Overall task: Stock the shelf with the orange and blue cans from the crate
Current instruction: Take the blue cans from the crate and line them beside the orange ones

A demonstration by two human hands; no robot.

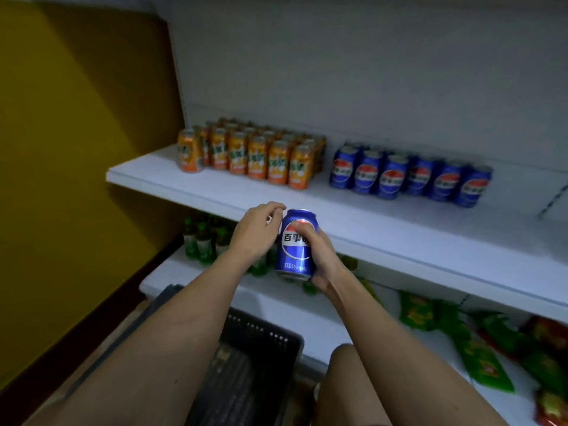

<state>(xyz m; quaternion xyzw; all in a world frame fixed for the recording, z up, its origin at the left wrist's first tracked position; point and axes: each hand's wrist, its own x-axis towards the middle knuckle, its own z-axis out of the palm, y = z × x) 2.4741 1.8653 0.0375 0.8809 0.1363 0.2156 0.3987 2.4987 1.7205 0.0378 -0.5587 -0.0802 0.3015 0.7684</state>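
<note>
Holding an upright blue Pepsi can (295,245) before the white shelf's (384,238) front edge, the right hand (319,256) wraps its fingers around the can's side. The left hand (256,232) touches the can's upper left with curled fingers. Orange cans (249,155) and blue cans (408,176) stand grouped on the shelf. A dark crate (261,348) sits below.

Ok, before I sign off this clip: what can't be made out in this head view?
- Dark plastic crate: its inside is hidden by both forearms, so any remaining cans can't be seen.
- Left hand: whether its grip touches the held blue can is unclear.
- Orange cans: back rows are blocked by the front row, so no count.
- Green bottles: dim, partly behind the arms.
</note>
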